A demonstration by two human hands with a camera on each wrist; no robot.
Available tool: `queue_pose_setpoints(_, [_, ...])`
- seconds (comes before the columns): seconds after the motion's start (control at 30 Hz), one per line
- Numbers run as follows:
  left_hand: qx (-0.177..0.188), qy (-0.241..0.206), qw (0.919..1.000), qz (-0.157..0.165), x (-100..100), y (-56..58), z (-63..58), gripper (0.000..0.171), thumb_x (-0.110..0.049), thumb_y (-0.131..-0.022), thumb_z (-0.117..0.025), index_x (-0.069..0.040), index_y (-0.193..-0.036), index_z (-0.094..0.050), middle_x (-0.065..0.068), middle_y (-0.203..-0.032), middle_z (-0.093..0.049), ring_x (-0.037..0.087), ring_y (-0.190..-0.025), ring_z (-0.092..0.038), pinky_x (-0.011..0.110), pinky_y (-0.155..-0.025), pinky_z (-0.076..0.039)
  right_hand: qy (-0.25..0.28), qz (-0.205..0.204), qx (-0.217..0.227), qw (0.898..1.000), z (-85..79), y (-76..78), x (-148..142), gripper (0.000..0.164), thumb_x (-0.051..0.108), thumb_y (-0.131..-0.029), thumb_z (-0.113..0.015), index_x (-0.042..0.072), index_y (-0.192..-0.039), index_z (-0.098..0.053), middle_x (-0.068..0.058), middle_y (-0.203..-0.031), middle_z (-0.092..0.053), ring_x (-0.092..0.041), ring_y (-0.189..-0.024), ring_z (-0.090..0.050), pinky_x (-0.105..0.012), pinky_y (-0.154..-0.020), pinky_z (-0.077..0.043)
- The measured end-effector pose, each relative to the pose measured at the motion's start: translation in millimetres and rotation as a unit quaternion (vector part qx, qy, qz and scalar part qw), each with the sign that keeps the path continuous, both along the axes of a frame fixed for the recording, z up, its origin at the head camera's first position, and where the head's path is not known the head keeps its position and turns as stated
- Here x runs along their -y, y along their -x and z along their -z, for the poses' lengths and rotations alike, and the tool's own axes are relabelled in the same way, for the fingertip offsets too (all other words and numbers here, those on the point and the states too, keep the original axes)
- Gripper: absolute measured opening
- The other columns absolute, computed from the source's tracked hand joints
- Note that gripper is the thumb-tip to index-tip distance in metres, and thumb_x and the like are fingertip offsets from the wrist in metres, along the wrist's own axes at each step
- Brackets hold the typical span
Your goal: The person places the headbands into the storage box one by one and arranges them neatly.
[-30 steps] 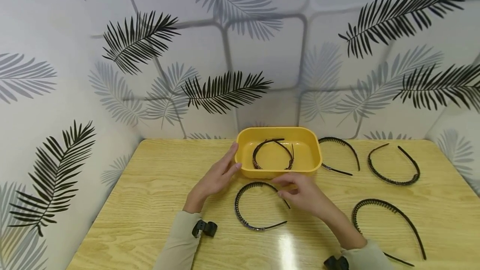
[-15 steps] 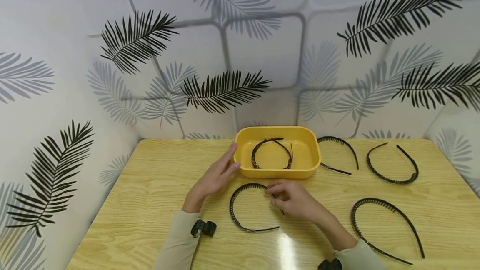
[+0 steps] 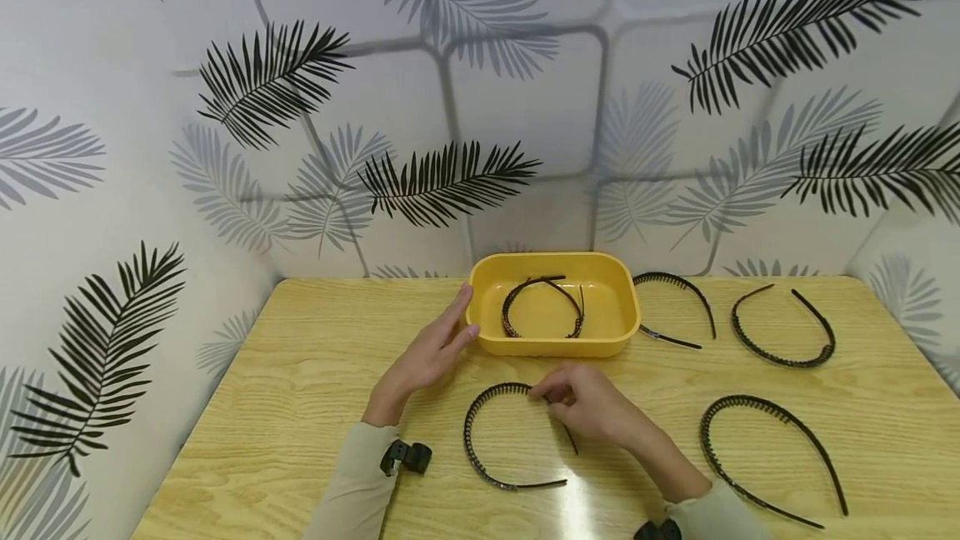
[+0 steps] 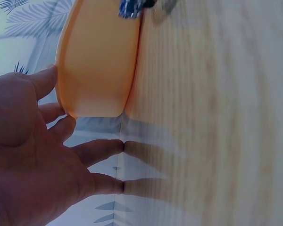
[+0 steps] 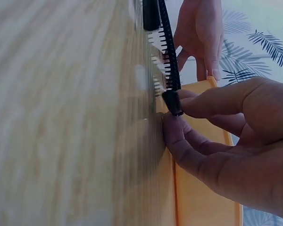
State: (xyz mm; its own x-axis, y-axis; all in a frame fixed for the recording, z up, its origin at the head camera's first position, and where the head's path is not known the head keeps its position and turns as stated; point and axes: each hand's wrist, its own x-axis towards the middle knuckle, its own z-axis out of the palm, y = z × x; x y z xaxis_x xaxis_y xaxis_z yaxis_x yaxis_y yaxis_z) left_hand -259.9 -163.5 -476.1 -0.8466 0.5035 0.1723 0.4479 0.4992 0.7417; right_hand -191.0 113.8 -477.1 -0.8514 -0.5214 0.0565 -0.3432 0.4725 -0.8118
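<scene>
A black toothed headband (image 3: 469, 440) is near the middle of the table, its open ends towards the lower right. My right hand (image 3: 588, 407) pinches its upper right part between thumb and fingers; the toothed band (image 5: 170, 52) shows at those fingertips in the right wrist view. Behind it stands a yellow plastic container (image 3: 555, 347), with dark headbands (image 3: 507, 311) overlapping inside; how many is unclear. My left hand (image 3: 423, 361) rests against the container's left end, fingers extended. In the left wrist view, that hand (image 4: 42, 146) touches the container (image 4: 99, 61) at its rim, and two fingertips meet the table.
To the right lie three more dark headbands: one beside the container (image 3: 701, 302), one at the far right (image 3: 787, 359) and one nearer the front (image 3: 817, 448). The patterned wall (image 3: 525, 215) stands behind the wooden table (image 3: 285, 407).
My right hand has moved from near the container's front onto the headband and taken hold of it. The headband has shifted slightly towards the front. My left hand stays at the container.
</scene>
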Motion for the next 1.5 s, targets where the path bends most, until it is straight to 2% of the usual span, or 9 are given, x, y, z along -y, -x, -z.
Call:
queue_pose_setpoints(0.17, [-0.003, -0.001, 1.0, 0.005, 1, 2.5, 2.4, 0.066, -0.022, -0.112, -0.046, 0.001, -0.163, -0.012, 0.013, -0.171, -0.007, 0.03, -0.156, -0.011, 0.048, -0.126, -0.015, -0.008, -0.027, -0.008, 1.0, -2.9, -0.1, -1, 0.037, -0.013, -0.082, -0.061, 0.001, -0.112, -0.078, -0.01, -0.114, -0.072, -0.017, -0.094, -0.064, -0.027, -0.076, -0.056])
queue_pose_setpoints(0.33, [-0.005, 0.0, 0.9999, 0.009, 1, 3.0, 2.7, 0.065, -0.021, -0.112, -0.045, 0.002, -0.163, -0.011, 0.019, -0.17, -0.007, 0.029, -0.156, -0.009, 0.047, -0.126, -0.014, -0.004, -0.029, -0.007, 1.0, -8.4, -0.3, -5, 0.031, -0.008, -0.088, -0.064, 0.003, -0.114, -0.079, -0.009, -0.112, -0.074, -0.019, -0.099, -0.065, -0.028, -0.082, -0.056])
queue_pose_setpoints(0.5, [0.0, 0.0, 1.0, 0.008, 1, 1.2, -0.3, 0.065, -0.02, -0.112, -0.045, 0.001, -0.163, -0.011, 0.018, -0.17, -0.007, 0.027, -0.157, -0.009, 0.045, -0.126, -0.014, 0.016, -0.028, 0.016, 0.999, -11.5, 1.0, -8, 0.028, -0.004, -0.092, -0.067, 0.002, -0.117, -0.077, -0.01, -0.108, -0.074, -0.019, -0.091, -0.067, -0.026, -0.075, -0.056])
queue_pose_setpoints(0.73, [-0.004, -0.003, 0.9999, 0.01, 1, 0.3, 2.4, 0.065, -0.021, -0.112, -0.045, 0.002, -0.163, -0.012, 0.019, -0.17, -0.007, 0.029, -0.156, -0.01, 0.046, -0.126, -0.013, 0.033, -0.069, 0.029, 0.997, -13.0, -1.2, -11, 0.034, -0.01, -0.09, -0.064, -0.002, -0.122, -0.074, -0.016, -0.116, -0.072, -0.025, -0.094, -0.067, -0.027, -0.075, -0.058])
queue_pose_setpoints(0.97, [-0.004, 0.001, 1.0, 0.009, 2, 1.3, 4.4, 0.065, -0.022, -0.112, -0.045, 0.001, -0.163, -0.012, 0.018, -0.17, -0.008, 0.027, -0.156, -0.01, 0.046, -0.126, -0.013, 0.051, -0.046, 0.093, 0.993, -17.9, -1.6, -13, 0.031, -0.005, -0.096, -0.06, -0.003, -0.124, -0.073, -0.023, -0.121, -0.067, -0.028, -0.084, -0.068, -0.035, -0.061, -0.062])
queue_pose_setpoints(1.1, [-0.006, -0.001, 0.9999, 0.009, 2, 2.7, 4.8, 0.065, -0.021, -0.112, -0.045, 0.001, -0.163, -0.012, 0.018, -0.17, -0.008, 0.028, -0.156, -0.01, 0.046, -0.126, -0.014, 0.055, -0.042, 0.099, 0.993, -21.8, -0.1, -17, 0.031, -0.005, -0.097, -0.059, -0.002, -0.125, -0.072, -0.024, -0.125, -0.067, -0.031, -0.08, -0.069, -0.037, -0.062, -0.062])
queue_pose_setpoints(1.23, [-0.006, 0.001, 1.0, 0.007, 2, 2.9, 4.7, 0.065, -0.021, -0.112, -0.046, 0.0, -0.163, -0.012, 0.018, -0.17, -0.008, 0.027, -0.156, -0.011, 0.046, -0.126, -0.014, 0.085, -0.042, 0.112, 0.989, -26.9, 0.0, -23, 0.032, -0.003, -0.098, -0.059, -0.004, -0.129, -0.069, -0.027, -0.127, -0.065, -0.033, -0.075, -0.069, -0.041, -0.068, -0.063])
queue_pose_setpoints(1.33, [-0.005, 0.003, 1.0, 0.004, 1, 2.5, 4.0, 0.065, -0.021, -0.112, -0.046, 0.0, -0.163, -0.013, 0.018, -0.17, -0.009, 0.027, -0.156, -0.011, 0.046, -0.126, -0.014, 0.114, -0.037, 0.125, 0.985, -31.5, -0.5, -27, 0.035, -0.002, -0.099, -0.06, -0.006, -0.133, -0.066, -0.03, -0.125, -0.063, -0.038, -0.078, -0.07, -0.042, -0.072, -0.063])
queue_pose_setpoints(1.5, [-0.005, -0.002, 1.0, 0.007, 1, 1.9, 3.2, 0.065, -0.021, -0.112, -0.046, 0.001, -0.163, -0.012, 0.019, -0.17, -0.009, 0.028, -0.156, -0.011, 0.047, -0.126, -0.015, 0.15, -0.021, 0.143, 0.978, -38.3, -0.1, -32, 0.037, -0.001, -0.101, -0.059, -0.007, -0.138, -0.06, -0.033, -0.125, -0.057, -0.044, -0.092, -0.069, -0.041, -0.076, -0.063])
